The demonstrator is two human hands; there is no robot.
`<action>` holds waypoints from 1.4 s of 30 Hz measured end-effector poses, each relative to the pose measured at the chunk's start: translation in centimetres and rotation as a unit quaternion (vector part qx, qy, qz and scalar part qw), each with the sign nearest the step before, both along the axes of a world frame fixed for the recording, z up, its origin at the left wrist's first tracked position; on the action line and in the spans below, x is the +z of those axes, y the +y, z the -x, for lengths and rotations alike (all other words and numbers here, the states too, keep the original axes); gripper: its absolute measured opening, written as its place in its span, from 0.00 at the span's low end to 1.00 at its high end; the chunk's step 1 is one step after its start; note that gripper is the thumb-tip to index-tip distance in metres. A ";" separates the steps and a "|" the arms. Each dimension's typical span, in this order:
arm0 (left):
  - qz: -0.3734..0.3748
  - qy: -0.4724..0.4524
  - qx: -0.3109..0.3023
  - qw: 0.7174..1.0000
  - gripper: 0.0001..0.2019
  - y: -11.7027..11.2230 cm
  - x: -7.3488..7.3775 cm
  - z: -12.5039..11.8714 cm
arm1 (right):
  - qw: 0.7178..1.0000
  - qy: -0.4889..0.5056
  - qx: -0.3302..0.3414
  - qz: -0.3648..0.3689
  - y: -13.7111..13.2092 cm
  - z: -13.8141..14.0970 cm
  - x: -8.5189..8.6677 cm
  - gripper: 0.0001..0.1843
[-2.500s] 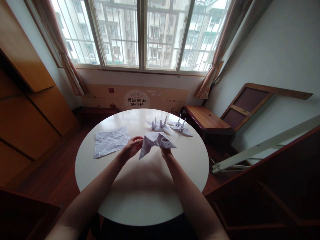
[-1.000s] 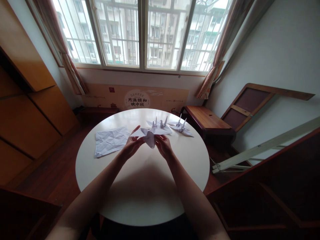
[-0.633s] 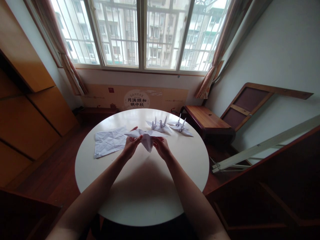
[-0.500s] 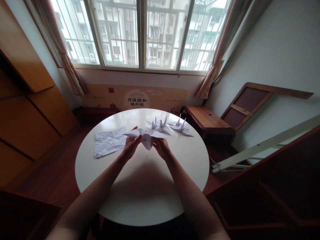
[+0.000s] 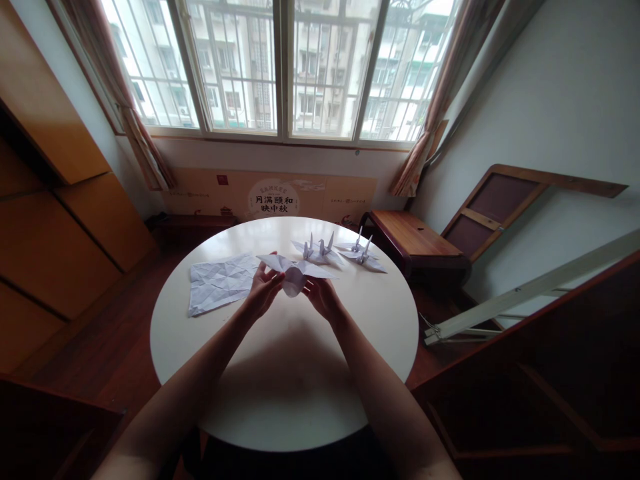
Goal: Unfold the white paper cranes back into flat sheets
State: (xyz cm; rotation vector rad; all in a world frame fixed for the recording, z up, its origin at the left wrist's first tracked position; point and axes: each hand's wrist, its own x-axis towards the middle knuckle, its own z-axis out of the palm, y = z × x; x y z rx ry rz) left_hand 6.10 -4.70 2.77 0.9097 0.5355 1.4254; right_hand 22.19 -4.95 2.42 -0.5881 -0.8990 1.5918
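A partly folded white paper piece (image 5: pixel 293 283), with two wing-like points spread to the sides and a rounded flap bulging toward me, is held above the table. My left hand (image 5: pixel 266 288) grips its left side, thumb toward me and fingers behind the paper. On the other side my right hand (image 5: pixel 323 295) holds it from below, its fingertips partly hidden under the right point. Left of my left hand lies a creased white sheet (image 5: pixel 220 285). Behind the held paper stand folded paper cranes (image 5: pixel 323 250), and more paper cranes (image 5: pixel 363 253) sit farther right.
The round white table (image 5: pixel 295 407) carries all the paper. A low wooden side table (image 5: pixel 417 233) stands beyond its right edge. Wooden cabinets (image 5: pixel 55 267) line the left, and a printed banner (image 5: pixel 310 193) runs below the barred window (image 5: pixel 283 73).
The paper's left point has tilted up and shifted right, and the front flap looks rounder and shorter. My left hand's fingers have moved up behind the paper; my right hand is nearly still.
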 end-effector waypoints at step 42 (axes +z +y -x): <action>0.018 0.051 -0.040 0.998 0.47 0.2 0.2 0.6 | 0.997 0.047 -0.046 0.039 0.6 -0.5 -0.5 0.07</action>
